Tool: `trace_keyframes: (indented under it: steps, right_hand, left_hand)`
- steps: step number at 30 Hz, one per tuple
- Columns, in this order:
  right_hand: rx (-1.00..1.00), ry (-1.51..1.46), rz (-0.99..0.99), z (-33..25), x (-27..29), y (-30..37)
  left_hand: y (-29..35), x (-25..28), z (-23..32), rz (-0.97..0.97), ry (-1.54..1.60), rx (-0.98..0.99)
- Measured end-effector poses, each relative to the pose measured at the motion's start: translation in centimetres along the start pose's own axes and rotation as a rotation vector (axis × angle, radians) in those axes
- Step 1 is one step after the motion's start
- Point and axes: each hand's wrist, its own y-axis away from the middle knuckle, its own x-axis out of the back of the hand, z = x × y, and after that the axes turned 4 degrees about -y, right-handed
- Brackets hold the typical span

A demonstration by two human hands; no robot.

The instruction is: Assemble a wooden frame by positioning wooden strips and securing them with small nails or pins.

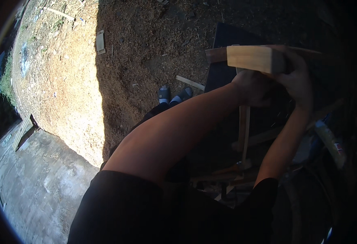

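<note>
Gripping wooden block, right fingers around its end, left hand beneath, fingers hidden

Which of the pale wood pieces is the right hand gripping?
The thick pale block, held at its right end by the right hand; the thin strip and short flat piece lie untouched on the shaded ground.

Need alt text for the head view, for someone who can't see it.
The wearer's right hand grips the right end of a pale wooden block; the left hand is just below, its fingers lost in shadow. Past two feet, the ground is strewn with what look like wood shavings, brightly sunlit toward the left.
</note>
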Motion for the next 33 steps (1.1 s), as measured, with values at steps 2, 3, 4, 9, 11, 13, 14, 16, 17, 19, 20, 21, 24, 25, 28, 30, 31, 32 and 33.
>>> trace_keyframes:
  steps: [2, 3, 4, 9, 11, 13, 14, 16, 17, 19, 20, 21, 24, 25, 28, 30, 31, 32, 33]
  right_hand:
    - [-0.135, 0.567, -0.057, -1.9, -0.7, -1.7]
    - [-0.166, 0.586, -0.051, -3.3, 0.8, -0.9]
    - [-0.051, 0.395, -0.021, -3.6, 2.0, -0.5]
    - [0.296, -0.700, 0.033, 1.0, 1.9, 1.3]
    - [-0.159, 0.147, -0.057, 1.1, 2.5, 0.1]
    - [-0.054, 0.503, -0.077, 0.2, 0.7, -2.1]
    - [-0.074, 0.515, -0.077, -0.8, 1.7, -1.6]
    - [0.034, 0.125, 0.011, -1.5, 3.6, -0.6]
    - [0.028, 0.126, 0.009, -1.2, 3.9, -0.2]
    - [0.176, -0.491, 0.011, -0.8, 3.5, 0.6]
    - [0.204, -0.579, 0.041, -0.1, 2.3, 1.1]
    - [0.212, -0.590, 0.031, 0.1, 1.2, 0.1]
    - [-0.163, 0.476, -0.010, 0.3, -0.2, -1.8]
    - [-0.177, 0.484, -0.003, -0.5, -0.1, -1.1]
    - [-0.307, 0.410, 0.276, -3.4, -1.0, 2.0]
    - [-0.121, 0.175, 0.699, -4.1, -3.2, 3.5]
    - [-0.126, 0.181, 0.722, -4.3, -4.5, 4.2]
    - [-0.077, 0.234, 0.879, -4.3, -5.8, 4.9]
    - [-0.030, 0.296, 1.042, -4.8, -7.2, 5.5]
  left_hand:
    - [0.6, -1.6, -1.0, 0.332, -0.167, -0.053]
    - [0.0, -1.4, -0.1, 0.332, -0.142, -0.080]
    - [-0.1, -0.8, 0.0, 0.192, -0.039, -0.052]
    - [-0.4, -0.6, 0.3, 0.129, 0.054, -0.093]
    - [-0.7, -1.6, 0.4, 0.199, -0.050, -0.091]
    - [0.0, -2.2, -0.8, 0.261, -0.175, -0.041]
    - [-0.3, -2.4, -0.2, 0.260, -0.120, -0.047]
    - [-0.4, -2.2, 0.0, 0.260, -0.069, -0.046]
    - [-0.3, -2.0, 0.1, 0.264, -0.102, -0.069]
    - [-0.3, -1.3, 0.2, 0.267, -0.126, -0.100]
    - [-0.4, -1.0, 0.3, 0.183, -0.128, -0.100]
    - [-0.2, -0.7, -0.1, 0.101, -0.146, -0.079]
    - [-0.4, -2.0, -0.8, 0.280, -0.102, -0.068]
    - [-0.6, -1.7, -0.5, 0.170, -0.069, -0.062]
    - [-0.5, -2.1, -0.7, 0.404, -0.157, -0.159]
    - [-1.0, -2.6, -0.7, 0.450, -0.179, -0.196]
    - [-1.1, -2.8, -0.7, 0.496, -0.201, -0.223]
    - [-1.2, -3.0, -0.6, 0.485, -0.199, -0.250]
    - [-1.2, -3.0, -0.4, 0.493, -0.115, -0.266]
